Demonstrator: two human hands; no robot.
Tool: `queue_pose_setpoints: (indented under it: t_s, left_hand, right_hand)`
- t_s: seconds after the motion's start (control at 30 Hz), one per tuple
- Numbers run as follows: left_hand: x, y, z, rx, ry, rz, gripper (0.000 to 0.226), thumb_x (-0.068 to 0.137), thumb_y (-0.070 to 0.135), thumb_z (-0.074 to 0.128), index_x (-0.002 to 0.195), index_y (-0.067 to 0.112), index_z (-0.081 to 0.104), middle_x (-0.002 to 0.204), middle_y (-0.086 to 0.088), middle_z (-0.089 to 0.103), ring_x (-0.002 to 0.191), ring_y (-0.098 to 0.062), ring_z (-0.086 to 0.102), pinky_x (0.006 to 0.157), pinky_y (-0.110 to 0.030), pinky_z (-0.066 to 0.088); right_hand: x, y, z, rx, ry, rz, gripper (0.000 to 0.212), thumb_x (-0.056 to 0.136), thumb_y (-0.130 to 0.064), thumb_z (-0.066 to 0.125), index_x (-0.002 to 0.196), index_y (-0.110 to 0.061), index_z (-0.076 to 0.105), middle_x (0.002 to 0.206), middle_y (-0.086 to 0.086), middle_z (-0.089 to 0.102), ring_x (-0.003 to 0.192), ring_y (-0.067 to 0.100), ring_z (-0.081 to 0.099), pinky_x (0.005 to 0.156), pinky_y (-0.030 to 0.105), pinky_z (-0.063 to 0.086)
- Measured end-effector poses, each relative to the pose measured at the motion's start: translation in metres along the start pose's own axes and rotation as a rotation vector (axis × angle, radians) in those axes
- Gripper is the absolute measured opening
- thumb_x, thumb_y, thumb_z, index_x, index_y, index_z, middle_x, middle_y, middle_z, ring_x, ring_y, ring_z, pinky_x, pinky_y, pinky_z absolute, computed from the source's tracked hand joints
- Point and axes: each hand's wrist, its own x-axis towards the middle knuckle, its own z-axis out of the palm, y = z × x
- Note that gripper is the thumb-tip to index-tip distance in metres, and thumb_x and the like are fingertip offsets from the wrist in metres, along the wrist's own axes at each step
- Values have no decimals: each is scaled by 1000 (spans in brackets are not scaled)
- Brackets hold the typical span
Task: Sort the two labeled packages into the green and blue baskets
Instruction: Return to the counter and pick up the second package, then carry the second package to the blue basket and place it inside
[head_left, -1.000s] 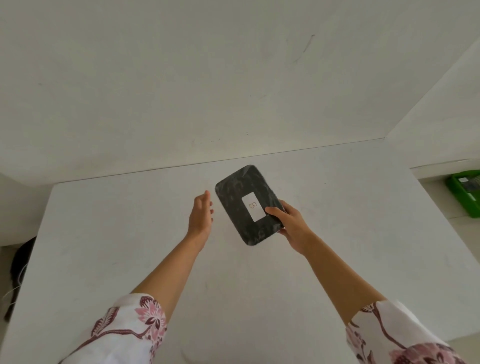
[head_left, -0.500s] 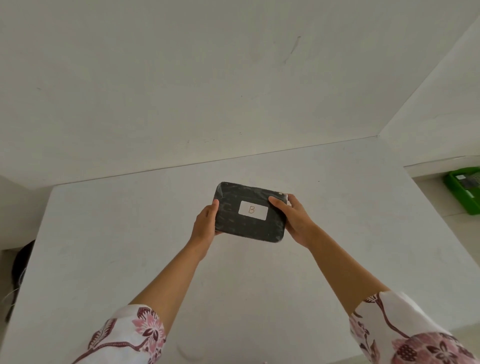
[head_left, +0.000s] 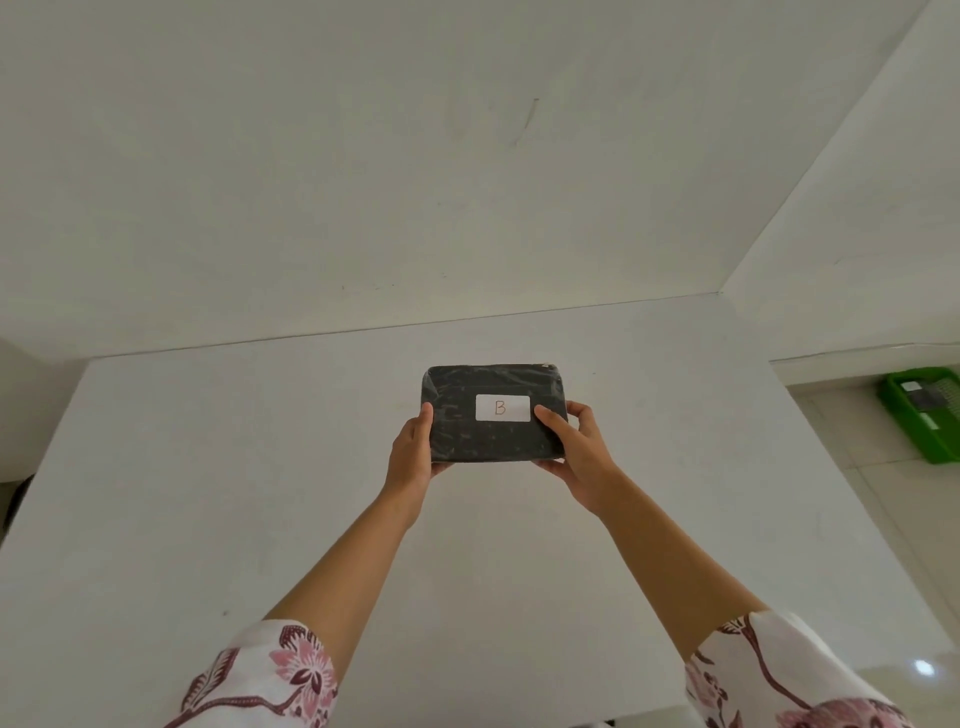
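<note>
A black wrapped package (head_left: 467, 436) with a white label reading "B" is held level above the white table (head_left: 208, 493), label facing me. My left hand (head_left: 413, 452) grips its left edge and my right hand (head_left: 579, 452) grips its right edge, thumbs on top. The green basket (head_left: 909, 415) sits on the floor at the far right, with a dark package bearing a white label lying in it. No blue basket is in view.
White walls stand behind the table and to its right. A tiled floor shows to the right of the table. A dark object sits at the far left edge, below table level.
My left hand has taken hold of the package, which earlier only my right hand held tilted. The package has turned level with the label upright.
</note>
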Motion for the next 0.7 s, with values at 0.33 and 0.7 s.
queue_pose_setpoints:
  t_s: [0.33, 0.7]
  left_hand:
    - [-72, -20, 127, -62, 120, 125, 46, 97, 45, 29, 120, 12, 52, 118, -11, 60, 94, -16, 60, 74, -27, 53]
    - [-140, -62, 245, 63, 62, 130, 44, 98, 41, 30, 123, 10, 50, 118, -11, 58, 106, -28, 59, 95, -42, 49]
  right_hand:
    - [-38, -50, -130, -85, -80, -47, 50, 86, -27, 67, 126, -18, 38, 118, 15, 61, 99, 23, 64, 77, 37, 58]
    - [-85, -65, -281, 60, 26, -84, 51, 86, -29, 67, 126, -17, 39, 116, 11, 59, 103, 23, 61, 75, 37, 58]
